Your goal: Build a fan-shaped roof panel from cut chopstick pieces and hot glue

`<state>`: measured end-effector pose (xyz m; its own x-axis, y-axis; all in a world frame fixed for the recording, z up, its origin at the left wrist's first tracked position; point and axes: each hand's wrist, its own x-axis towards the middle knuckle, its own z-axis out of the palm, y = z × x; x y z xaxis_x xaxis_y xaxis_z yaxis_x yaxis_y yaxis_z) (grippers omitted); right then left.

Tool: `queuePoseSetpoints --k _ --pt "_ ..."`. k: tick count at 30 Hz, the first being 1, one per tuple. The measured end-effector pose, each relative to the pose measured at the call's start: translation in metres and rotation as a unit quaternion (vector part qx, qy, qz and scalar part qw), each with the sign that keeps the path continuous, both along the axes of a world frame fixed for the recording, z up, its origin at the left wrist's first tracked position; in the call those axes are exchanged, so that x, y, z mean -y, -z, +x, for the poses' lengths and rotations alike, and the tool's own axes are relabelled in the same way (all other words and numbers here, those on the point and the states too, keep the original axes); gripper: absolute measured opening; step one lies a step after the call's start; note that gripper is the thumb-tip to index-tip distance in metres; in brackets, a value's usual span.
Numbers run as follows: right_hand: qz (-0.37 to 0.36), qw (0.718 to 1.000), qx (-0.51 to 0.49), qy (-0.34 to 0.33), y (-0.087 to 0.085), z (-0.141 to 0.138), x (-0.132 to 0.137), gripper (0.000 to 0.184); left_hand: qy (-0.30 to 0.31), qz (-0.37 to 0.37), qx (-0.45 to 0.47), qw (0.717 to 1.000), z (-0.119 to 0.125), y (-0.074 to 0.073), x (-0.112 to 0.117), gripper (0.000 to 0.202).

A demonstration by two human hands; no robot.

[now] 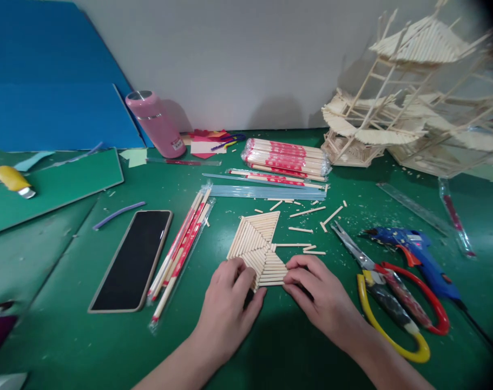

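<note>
- Stick panel is laid flat on green worktop, front-centre, w/ its lower edge btwn both hands.
- L hand: fingers half curled; lower L corner is held btwn thumb & fingertips.
- R hand: thumb & fingertips brought nearly together; stick ends at lower R are pinched.
- Handling (judged): v. light, stiff along each stick, prob. fragile at seams; best held by outer edges, both sides supported, w/o bending.
- Panel is made up of thin, pale, round wood sticks, set parallel in wedge sections that meet nr centre; surface is ribbed, a gap is left on R side.
- Loose offcuts of similar pale wood are scattered beyond.
- Wrapped sticks beside phone are sheathed in clear, shiny plastic w/ red print; prob. slippery.
- Scissors (metal blades, looped handles) & blue plastic glue gun are placed to R.
</note>
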<state>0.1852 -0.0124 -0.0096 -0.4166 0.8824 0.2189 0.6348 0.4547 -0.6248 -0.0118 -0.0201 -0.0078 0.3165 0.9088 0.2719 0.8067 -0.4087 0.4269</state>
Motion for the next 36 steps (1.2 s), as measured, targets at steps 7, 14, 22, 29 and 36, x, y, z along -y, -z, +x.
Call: queuePoseSetpoints --k 7,14,22,29,36 --pt "-0.009 1.000 -0.016 0.008 0.000 0.001 0.000 0.021 0.009 0.039 -0.031 0.999 0.000 0.003 -0.001 0.014" --pt "-0.020 0.999 -0.031 -0.012 -0.006 0.005 0.002 0.034 0.016 0.035 -0.035 0.999 0.002 0.002 -0.003 0.012" --pt "-0.009 1.000 -0.005 0.020 -0.011 0.012 0.005 0.039 0.022 0.033 -0.033 0.999 0.001 0.000 -0.003 0.010" --pt "-0.004 0.997 0.068 0.039 -0.004 0.033 0.004 0.016 0.021 0.037 -0.031 0.999 0.001 0.000 -0.002 0.011" --pt "-0.016 0.998 0.055 0.025 -0.003 0.030 -0.001 0.014 0.019 0.036 -0.029 0.999 0.001 0.001 -0.003 0.010"
